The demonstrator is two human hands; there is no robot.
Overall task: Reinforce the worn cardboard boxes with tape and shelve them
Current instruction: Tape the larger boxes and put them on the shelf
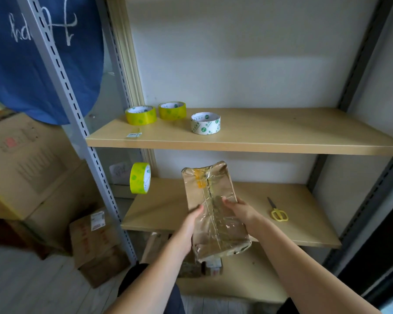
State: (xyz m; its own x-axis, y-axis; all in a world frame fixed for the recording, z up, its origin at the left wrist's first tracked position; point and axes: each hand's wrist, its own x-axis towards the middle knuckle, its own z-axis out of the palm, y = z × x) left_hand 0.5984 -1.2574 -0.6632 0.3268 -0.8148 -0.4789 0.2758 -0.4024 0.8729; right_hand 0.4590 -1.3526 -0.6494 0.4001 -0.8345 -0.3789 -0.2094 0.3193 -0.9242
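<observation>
A worn brown cardboard box (210, 196), wrapped in clear tape with yellow patches near its far end, is held tilted over the front of the lower shelf (159, 211). My left hand (187, 230) grips its left side and my right hand (241, 214) grips its right side, thumb on top. A yellow tape roll (140, 177) stands on edge at the lower shelf's left end. Yellow-handled scissors (277, 211) lie on that shelf to the right of the box.
The upper shelf (281, 132) carries two yellow tape rolls (141, 114) (172, 109) and a white one (205, 123). Cardboard boxes (93, 241) are stacked on the floor at the left; more lie under the lower shelf. Grey slotted uprights (77, 123) frame the rack.
</observation>
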